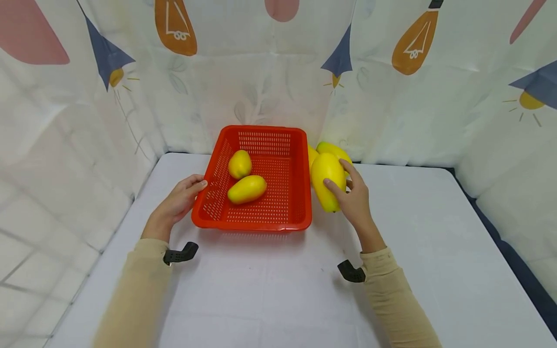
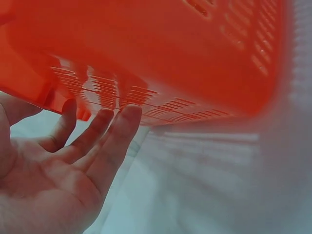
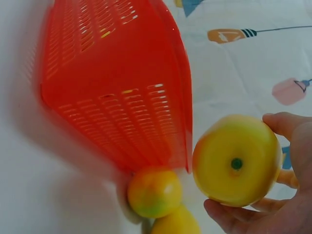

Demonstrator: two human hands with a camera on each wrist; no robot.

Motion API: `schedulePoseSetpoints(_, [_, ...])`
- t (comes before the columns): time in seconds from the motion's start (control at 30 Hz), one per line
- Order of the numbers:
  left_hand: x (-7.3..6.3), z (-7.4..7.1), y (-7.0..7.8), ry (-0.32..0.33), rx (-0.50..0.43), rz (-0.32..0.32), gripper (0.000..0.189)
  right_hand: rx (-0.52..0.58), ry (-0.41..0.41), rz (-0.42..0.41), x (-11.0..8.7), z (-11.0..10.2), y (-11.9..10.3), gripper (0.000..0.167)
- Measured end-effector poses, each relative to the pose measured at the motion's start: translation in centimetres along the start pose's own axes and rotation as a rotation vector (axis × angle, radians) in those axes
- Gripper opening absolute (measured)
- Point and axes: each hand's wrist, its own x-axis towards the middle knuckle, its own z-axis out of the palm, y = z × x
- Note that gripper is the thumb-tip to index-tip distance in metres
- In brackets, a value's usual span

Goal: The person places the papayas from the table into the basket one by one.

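A red plastic basket (image 1: 278, 193) with slotted walls stands towards the back of the table, two yellow mangoes inside it, one (image 1: 240, 164) behind the other (image 1: 247, 189). At its left side my left hand (image 1: 180, 198) grips the rim, thumb over the edge; the left wrist view shows the fingers (image 2: 109, 146) against the outer wall. My right hand (image 1: 354, 195) holds a larger yellow mango (image 1: 327, 180) between thumb and fingers, just right of the basket. Its end with a small green spot (image 3: 236, 163) faces the right wrist camera.
Two more yellow mangoes lie beyond the held one, beside the basket's right wall: one (image 1: 336, 151) at the back and another (image 1: 312, 154) partly hidden. A white cloth covers the table (image 1: 261, 290). Printed curtains (image 1: 278, 82) hang close behind and at the sides.
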Motion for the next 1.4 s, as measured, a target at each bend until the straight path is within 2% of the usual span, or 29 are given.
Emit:
schedulePoseSetpoints(0.27, [-0.1, -0.1, 0.2, 0.007, 0.055, -0.001, 0.039, 0.080, 0.006, 0.062, 0.3, 0.2, -0.4, 0.063])
schedulePoseSetpoints(0.4, [0.0, -0.1, 0.0, 0.003, 0.052, 0.011, 0.038, 0.099, 0.009, 0.097, 0.4, 0.4, -0.8, 0.064])
schedulePoseSetpoints(0.67, [0.0, -0.1, -0.3, -0.008, 0.027, 0.043, 0.031, 0.132, 0.022, 0.072, 0.0, 0.8, -1.3, 0.061])
schedulePoseSetpoints(0.97, [0.0, 0.1, 0.1, 0.020, 0.039, 0.010, 0.030, 0.164, 0.028, 0.080, -0.2, 1.2, -1.9, 0.059])
schedulePoseSetpoints(1.2, [-0.1, 0.2, 0.0, 0.023, -0.041, 0.022, 0.016, 0.178, 0.030, 0.079, -0.2, 1.4, -2.1, 0.059])
schedulePoseSetpoints(1.4, [0.0, 0.2, -0.2, 0.011, -0.082, 0.043, 0.015, 0.181, 0.027, 0.085, -0.3, 1.4, -2.2, 0.059])
